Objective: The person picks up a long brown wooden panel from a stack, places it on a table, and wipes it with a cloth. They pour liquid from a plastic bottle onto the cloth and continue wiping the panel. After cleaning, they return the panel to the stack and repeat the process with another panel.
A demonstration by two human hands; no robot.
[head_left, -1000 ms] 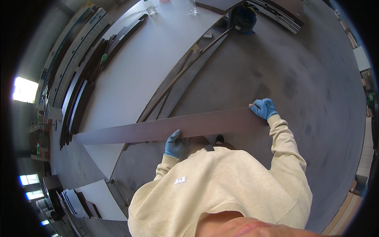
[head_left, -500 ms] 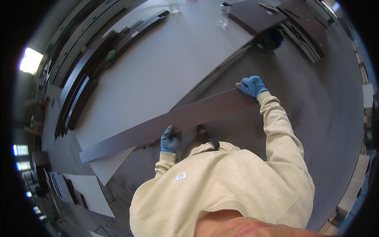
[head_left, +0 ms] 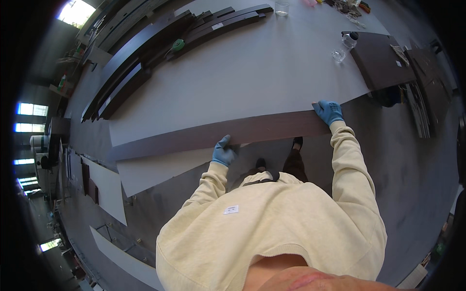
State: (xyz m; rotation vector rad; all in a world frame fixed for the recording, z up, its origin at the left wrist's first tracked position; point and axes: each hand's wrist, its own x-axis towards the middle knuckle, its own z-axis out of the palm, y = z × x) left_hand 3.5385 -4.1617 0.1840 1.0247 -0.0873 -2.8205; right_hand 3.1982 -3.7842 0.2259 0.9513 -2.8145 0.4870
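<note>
Holding one long dark plank (head_left: 218,135) in both hands, above the near edge of a grey sheet (head_left: 252,72) spread over the floor. Left hand (head_left: 223,153), blue-gloved, fingers curled onto the plank's near edge a little right of its middle. Right hand (head_left: 329,111), blue-gloved, fingers closed over the plank's right end. Plank: dark brown, thin, narrow, very long, flat-faced, straight-edged; its curve is likely the lens, not the board. The left end reaches well beyond the left hand, unsupported. Handling, as judged: stiff but likely to flex and swing over such a length; moderate weight; smooth face may slip in gloves; corners and edges prone to chipping if knocked. Best held at two well-spaced points along the edges, as now, with one hand nearer the middle for balance. Nearby: stack of similar dark planks (head_left: 145,68) at the sheet's far left; dark panel (head_left: 381,60) at far right; clear cups (head_left: 338,55) just beside the panel; pale sheets (head_left: 109,186) on the floor to the left.
</note>
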